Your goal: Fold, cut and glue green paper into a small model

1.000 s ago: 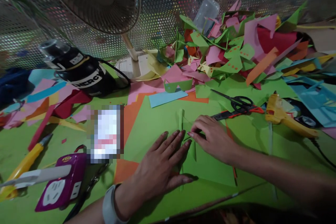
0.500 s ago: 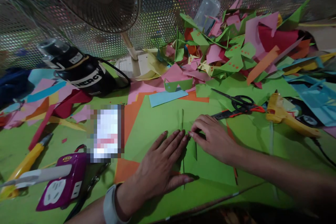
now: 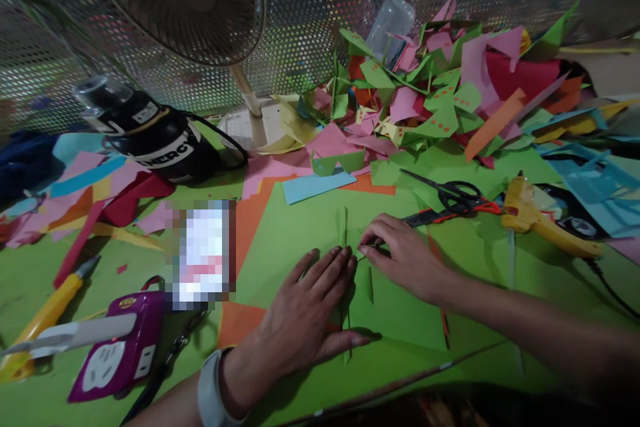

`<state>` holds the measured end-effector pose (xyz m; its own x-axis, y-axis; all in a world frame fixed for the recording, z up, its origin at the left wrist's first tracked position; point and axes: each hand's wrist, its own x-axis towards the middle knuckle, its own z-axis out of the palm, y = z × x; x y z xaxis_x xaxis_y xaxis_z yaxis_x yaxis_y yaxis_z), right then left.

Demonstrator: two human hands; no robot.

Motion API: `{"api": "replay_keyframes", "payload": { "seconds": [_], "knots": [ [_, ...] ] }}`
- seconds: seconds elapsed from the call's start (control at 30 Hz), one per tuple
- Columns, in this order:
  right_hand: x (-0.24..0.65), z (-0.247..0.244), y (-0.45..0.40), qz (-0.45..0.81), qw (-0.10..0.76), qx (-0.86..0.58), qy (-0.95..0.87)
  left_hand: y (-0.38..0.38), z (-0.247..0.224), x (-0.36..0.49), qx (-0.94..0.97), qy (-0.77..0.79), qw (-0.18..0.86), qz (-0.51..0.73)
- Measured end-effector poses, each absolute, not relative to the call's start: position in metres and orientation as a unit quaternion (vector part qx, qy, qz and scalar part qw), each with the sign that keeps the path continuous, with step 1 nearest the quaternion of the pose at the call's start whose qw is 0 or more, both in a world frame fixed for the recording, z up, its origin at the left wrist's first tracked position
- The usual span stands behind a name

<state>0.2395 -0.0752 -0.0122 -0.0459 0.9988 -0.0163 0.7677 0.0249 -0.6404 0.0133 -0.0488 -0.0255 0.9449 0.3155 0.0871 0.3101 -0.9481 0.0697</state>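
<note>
My left hand lies palm down with fingers stretched out, pressing on a sheet of green paper. A narrow raised fold or strip of green paper sticks out above and below its fingers. Just right of those fingertips, my right hand has thumb and fingers pinched together close to the sheet. What it pinches is too small to make out; a thin dark line shows under the fingertips. A short dark slit or fold runs through the paper below this hand. More green and orange sheets lie underneath.
Black-handled scissors, a red-and-black tool and a yellow glue gun lie to the right. Paper scraps are heaped behind. On the left are a phone, a purple device, a yellow cutter and a black bottle; a fan stands behind.
The pinched fingers of my right hand have risen very slightly away from my left fingertips. My left hand stays flat in the same place. The view has shifted a little.
</note>
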Motion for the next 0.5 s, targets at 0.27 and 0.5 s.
{"api": "replay_keyframes", "payload": {
  "seconds": [0.27, 0.5],
  "knots": [
    [0.2411, -0.01, -0.0741, 0.275, 0.266, -0.648, -0.658, -0.0498, -0.0264, 0.0149, 0.984, 0.161, 0.025, 0.068],
    [0.2418, -0.0076, -0.0761, 0.256, 0.228, -0.631, -0.696, -0.0499, -0.027, 0.0133, 0.986, 0.157, 0.017, 0.059]
  ]
}}
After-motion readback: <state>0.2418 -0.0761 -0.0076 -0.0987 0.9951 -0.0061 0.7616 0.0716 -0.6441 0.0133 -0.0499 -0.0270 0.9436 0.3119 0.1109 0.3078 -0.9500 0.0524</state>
